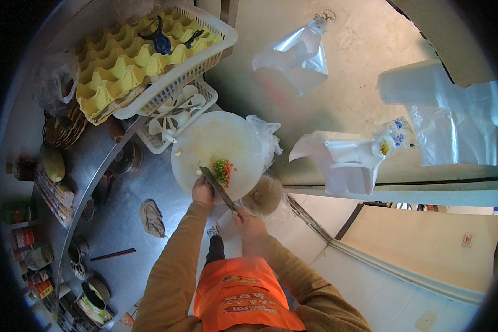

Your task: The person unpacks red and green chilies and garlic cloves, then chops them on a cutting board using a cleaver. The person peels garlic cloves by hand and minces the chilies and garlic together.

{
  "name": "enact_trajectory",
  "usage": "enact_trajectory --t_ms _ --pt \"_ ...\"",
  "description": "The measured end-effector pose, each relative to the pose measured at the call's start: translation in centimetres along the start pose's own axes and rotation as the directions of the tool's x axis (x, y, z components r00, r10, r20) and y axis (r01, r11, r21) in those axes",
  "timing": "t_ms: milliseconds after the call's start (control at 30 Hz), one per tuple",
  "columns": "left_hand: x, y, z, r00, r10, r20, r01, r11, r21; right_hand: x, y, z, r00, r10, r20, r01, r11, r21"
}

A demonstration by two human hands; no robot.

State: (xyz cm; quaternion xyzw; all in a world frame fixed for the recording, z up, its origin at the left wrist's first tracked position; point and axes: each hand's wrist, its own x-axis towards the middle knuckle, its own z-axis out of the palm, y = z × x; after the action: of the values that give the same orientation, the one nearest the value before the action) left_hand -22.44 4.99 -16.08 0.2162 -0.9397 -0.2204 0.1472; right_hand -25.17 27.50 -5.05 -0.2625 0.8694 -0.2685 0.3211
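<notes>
A round white cutting board (205, 135) lies at the edge of the metal counter. On it is a small heap of chopped green and red pepper (223, 171). My right hand (250, 227) is wrapped round the handle of a kitchen knife (218, 188), whose blade slants across the board just left of the heap. My left hand (202, 192) is closed at the board's near edge, close beside the blade; what its fingers hold, if anything, is hidden. Small pale pieces, perhaps garlic (178, 154), lie on the board's left part.
A white basket (227, 36) with yellow egg trays (116, 61) stands behind, above a smaller basket of white spoons (177, 113). A crumpled cloth (152, 218) and chopsticks (113, 254) lie on the counter. Clear plastic bags (301, 55) hang at the right. A bagged round container (263, 195) stands beside the board.
</notes>
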Motion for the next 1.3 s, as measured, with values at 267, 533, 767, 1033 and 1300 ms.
enact_trajectory --t_ms 267,533,767,1033,1300 --pt "-0.1 0.0 -0.3 0.998 -0.039 0.046 0.037 0.998 0.040 0.9 0.4 1.0 0.999 -0.038 -0.016 0.039 0.997 0.066" --pt "-0.3 0.4 -0.8 0.993 -0.094 0.073 0.091 0.995 0.040 0.9 -0.5 1.0 0.990 -0.054 -0.127 0.065 0.994 0.084" --pt "-0.6 0.1 -0.6 0.997 -0.069 0.043 0.069 0.998 0.001 1.0 -0.1 2.0 0.999 -0.001 -0.034 0.003 0.999 0.043" --pt "-0.8 0.5 -1.1 0.983 -0.140 0.122 0.148 0.987 -0.061 0.3 -0.1 2.0 0.997 -0.024 0.068 0.026 0.999 -0.029" --pt "-1.2 -0.4 -0.7 0.991 -0.077 0.107 0.075 0.997 0.026 1.8 -0.4 2.2 1.000 0.004 -0.022 -0.002 0.994 0.108"
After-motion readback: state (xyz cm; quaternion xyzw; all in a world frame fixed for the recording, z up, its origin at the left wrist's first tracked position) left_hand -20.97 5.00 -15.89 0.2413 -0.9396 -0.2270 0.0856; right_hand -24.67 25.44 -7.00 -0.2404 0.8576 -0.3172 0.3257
